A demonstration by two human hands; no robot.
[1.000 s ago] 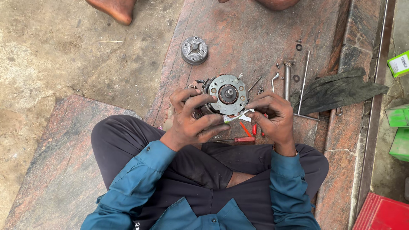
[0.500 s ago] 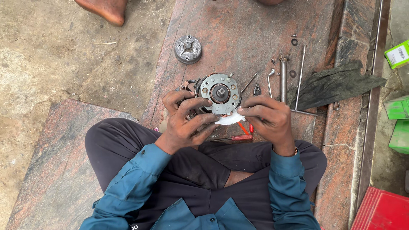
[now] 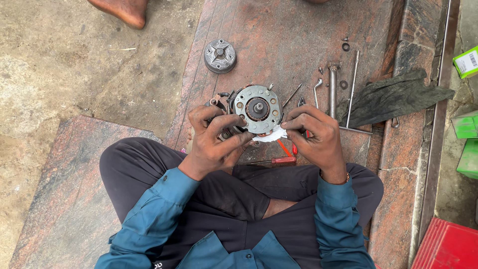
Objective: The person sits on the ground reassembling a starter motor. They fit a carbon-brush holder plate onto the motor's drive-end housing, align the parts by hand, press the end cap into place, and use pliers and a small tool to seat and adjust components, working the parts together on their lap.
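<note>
Motor [image 3: 257, 108] between both curled hands [image 3: 214, 142]

Reddish stone slabs [image 3: 279, 30] beside rough concrete ground [image 3: 64, 60], in flat daylight.

Roadside repair workshop: stone slab floor [image 3: 298, 30], metal tools [image 3: 332, 87] and oily rag [image 3: 393, 97] beyond right hand [image 3: 313, 134].

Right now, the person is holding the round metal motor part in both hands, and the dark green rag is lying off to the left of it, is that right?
Not quite. The head view shows the dark green rag lying to the right of the round metal motor part, beside the long metal tools. The rest holds: the left hand and right hand hold that part.
</note>
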